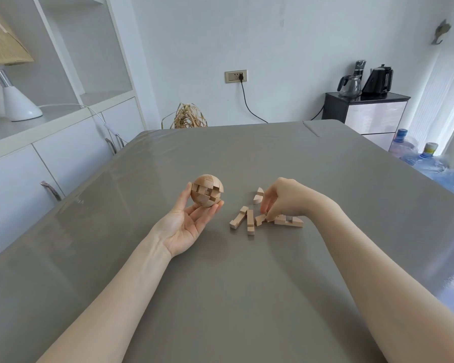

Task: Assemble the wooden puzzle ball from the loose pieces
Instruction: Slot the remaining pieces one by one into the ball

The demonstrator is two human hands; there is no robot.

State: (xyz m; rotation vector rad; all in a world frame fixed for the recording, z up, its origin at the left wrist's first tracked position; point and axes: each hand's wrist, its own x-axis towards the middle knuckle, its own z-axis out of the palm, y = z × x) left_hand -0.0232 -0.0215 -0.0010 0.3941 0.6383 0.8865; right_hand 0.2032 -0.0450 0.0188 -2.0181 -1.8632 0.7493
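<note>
Head view: we are cradling the part-built puzzle ball (pixel 207 191) in our left hand (pixel 185 224), thumb and curled fingers around it, above the grey table (pixel 220 284). Our right hand (pixel 283 199) is pinching a small notched piece (pixel 260 219) among the loose pieces (pixel 249 221); we are advising matching its notch to the ball's open slot before pushing.

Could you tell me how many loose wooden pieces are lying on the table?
5 at least: a curved piece, two notched sticks, a small piece, and a long piece under the right hand, which may hide more.

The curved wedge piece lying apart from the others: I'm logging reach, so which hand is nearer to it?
Right. The right hand hovers just beside the curved wedge piece; the left hand holds the puzzle ball farther off.
</note>
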